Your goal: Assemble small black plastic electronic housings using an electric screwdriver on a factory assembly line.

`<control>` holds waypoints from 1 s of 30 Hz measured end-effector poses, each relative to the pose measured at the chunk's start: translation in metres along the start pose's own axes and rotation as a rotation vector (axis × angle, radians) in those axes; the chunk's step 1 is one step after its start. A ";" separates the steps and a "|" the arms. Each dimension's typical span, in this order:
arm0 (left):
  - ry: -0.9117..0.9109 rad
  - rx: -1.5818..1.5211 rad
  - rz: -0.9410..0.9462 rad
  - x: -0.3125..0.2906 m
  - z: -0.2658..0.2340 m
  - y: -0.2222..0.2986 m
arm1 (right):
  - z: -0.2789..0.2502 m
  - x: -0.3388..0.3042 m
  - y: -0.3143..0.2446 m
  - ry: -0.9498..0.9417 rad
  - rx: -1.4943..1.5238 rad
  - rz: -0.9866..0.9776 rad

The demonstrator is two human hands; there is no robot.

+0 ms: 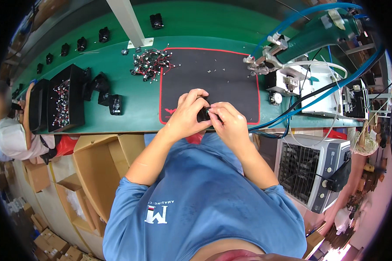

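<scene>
Black part point(203, 115), small, one: held above the desk point(137, 98), over the near edge of the black mat, between the two hands; details mostly covered by fingers.

Left hand point(188, 114): grip clamped on the black part, thumb nearest the wearer, fingers curled round the far side.

Right hand point(229, 124): grip together, thumb and fingertips meeting at the part's right side; whether a smaller piece is pinched there, cannot tell.

Black mat point(191, 78), red-bordered, one: reaching to the desk's near edge; a few tiny light pieces scattered on its far half.

Wired connectors point(149, 65), loose pile, red and black leads: at the mat's far left corner, some leads crossing onto it.

Black housings point(116, 105), small group: left of the mat, one toward the near edge of the desk.

Black bin point(77, 93), one: toward the desk's left end, holding more wired pieces.

Machine point(287, 82) with blue tubing: right of the mat, toward the desk's right end.

Co-worker point(14, 137), pale top: at the desk's left end.
</scene>
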State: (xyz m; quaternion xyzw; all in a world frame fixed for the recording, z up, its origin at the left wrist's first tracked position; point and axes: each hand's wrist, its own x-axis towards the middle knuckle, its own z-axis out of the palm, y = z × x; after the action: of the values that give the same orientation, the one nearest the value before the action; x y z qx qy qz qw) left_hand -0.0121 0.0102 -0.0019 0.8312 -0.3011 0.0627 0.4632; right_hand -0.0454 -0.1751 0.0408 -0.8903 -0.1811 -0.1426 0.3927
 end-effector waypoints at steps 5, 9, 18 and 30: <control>0.059 -0.033 -0.009 0.000 -0.005 0.001 | 0.002 0.001 0.000 0.017 -0.055 -0.039; 0.041 -0.074 -0.031 0.000 -0.008 0.001 | 0.003 0.001 -0.001 -0.028 -0.069 -0.046; 0.046 -0.045 0.027 0.000 -0.006 0.000 | 0.006 0.006 -0.007 -0.023 -0.160 -0.040; 0.055 0.035 -0.023 -0.004 -0.001 -0.003 | 0.007 0.008 -0.007 0.011 -0.129 0.022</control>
State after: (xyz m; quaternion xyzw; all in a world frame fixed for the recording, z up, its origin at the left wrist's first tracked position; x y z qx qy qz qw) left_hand -0.0140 0.0141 -0.0049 0.8405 -0.2775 0.0853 0.4575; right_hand -0.0412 -0.1638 0.0444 -0.9149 -0.1594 -0.1547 0.3369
